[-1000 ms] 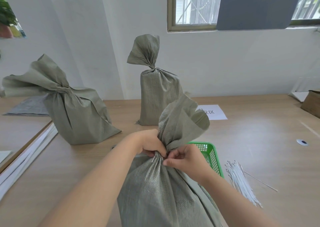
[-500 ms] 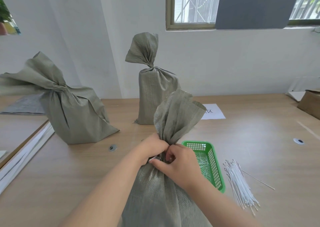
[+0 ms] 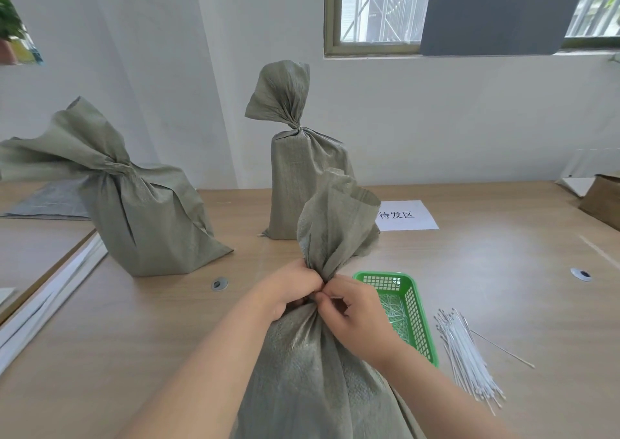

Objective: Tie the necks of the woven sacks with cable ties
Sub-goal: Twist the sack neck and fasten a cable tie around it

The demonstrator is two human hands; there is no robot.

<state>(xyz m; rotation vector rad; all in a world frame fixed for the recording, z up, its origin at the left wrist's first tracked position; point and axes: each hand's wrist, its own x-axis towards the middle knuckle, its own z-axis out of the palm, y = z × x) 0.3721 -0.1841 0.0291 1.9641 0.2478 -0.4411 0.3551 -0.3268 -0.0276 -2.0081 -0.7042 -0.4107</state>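
The near sack (image 3: 312, 371) stands on the table (image 3: 503, 254) directly before the person, its neck gathered into a narrow waist below a flared mouth. The woven fabric is judged light, soft and creased, yet slick and springy, so the gather is likely to open if released; hold is best taken at the waist itself. The left hand (image 3: 288, 291) is wrapped round the neck with fingers curled; the right hand (image 3: 355, 308) pinches the front of the neck, thumb and fingertips together. Whether a cable tie is held there cannot be told. A green basket (image 3: 419, 321) lies just beside the sack, a bundle of cable ties (image 3: 469, 354) lies further right, and 2 sacks with cinched necks (image 3: 144, 217) (image 3: 302, 183) stand behind.
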